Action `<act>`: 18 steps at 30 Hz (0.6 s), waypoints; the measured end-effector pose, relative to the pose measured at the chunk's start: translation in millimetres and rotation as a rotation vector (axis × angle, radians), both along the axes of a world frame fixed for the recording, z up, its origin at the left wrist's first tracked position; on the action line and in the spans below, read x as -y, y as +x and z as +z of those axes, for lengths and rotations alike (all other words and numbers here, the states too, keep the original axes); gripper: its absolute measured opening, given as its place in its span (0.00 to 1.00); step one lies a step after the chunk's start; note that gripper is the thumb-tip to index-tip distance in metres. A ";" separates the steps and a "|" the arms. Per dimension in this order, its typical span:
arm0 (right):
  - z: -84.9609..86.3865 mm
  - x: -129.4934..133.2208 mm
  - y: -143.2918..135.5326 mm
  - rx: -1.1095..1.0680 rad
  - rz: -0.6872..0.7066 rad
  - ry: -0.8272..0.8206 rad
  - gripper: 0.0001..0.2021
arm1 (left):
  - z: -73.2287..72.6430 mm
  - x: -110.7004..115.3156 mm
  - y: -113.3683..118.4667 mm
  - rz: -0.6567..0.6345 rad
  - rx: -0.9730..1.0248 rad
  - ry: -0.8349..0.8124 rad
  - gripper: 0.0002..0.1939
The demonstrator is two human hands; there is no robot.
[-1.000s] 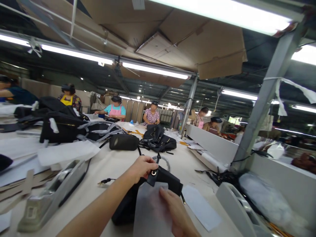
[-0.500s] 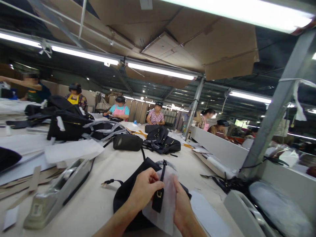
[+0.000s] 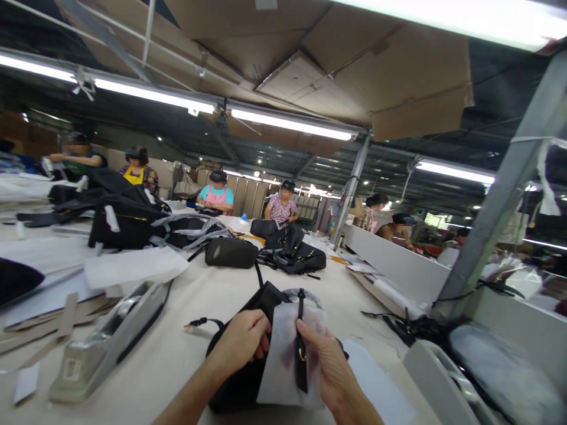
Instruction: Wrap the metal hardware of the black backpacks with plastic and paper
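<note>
- Black strap (image 3: 301, 375): located above the black bag (image 3: 237, 378), toward the desk's (image 3: 186, 336) near edge. Long axis runs from far to near, almost straight; wider end points to the near edge, narrow end to the far edge. Gold-coloured buckle (image 3: 302, 355) on its face.
- Translucent sheet (image 3: 277, 369): directly behind the strap, covering part of the bag.
- Right hand (image 3: 330, 360): grip closed on strap and sheet, thumb lying over the strap.
- Left hand (image 3: 248, 339): fingers curled at the sheet's left edge, above the bag. Grip narrow; whether it pinches anything, cannot tell.
- White paper (image 3: 376, 378): flat, just right of the bag.
- Dark pouch (image 3: 231, 252): beyond the bag, long axis roughly left to right. Contents not visible.
- Black zippered bag (image 3: 119, 227): toward the desk's far left corner, gold-coloured zip running across. Contents not visible.
- Black bags (image 3: 295, 251): heaped just right of the pouch, contents hidden.
- Clear plastic bag (image 3: 500, 366): by the right edge, filled with pale material, not identifiable.
- Left tape dispenser (image 3: 106, 348) and right tape dispenser (image 3: 447, 378): one at either side of the hands.
- Several people seated beyond the desk.
</note>
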State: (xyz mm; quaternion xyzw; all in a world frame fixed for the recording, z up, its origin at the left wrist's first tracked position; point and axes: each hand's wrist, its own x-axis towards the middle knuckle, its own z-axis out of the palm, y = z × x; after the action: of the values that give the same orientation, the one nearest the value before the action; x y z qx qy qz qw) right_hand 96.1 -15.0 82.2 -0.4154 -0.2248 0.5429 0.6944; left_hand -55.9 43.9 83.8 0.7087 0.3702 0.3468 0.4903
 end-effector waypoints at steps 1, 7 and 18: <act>-0.3 1.7 -1.0 0.005 -0.002 0.001 0.25 | -0.9 -2.9 -0.8 -0.136 0.064 -0.131 0.16; -5.8 9.1 -5.2 0.073 -0.003 0.042 0.28 | 5.6 -13.0 16.8 -0.245 0.234 -0.206 0.29; -4.9 9.5 -1.7 0.187 -0.060 0.077 0.33 | 13.5 -13.4 21.9 0.073 0.151 0.126 0.25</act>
State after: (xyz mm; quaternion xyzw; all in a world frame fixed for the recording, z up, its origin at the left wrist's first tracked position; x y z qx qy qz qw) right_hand 94.4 -24.5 77.3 -0.4439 -0.2967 0.4718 0.7016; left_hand -34.0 57.2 97.3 0.6960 0.3350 0.4396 0.4584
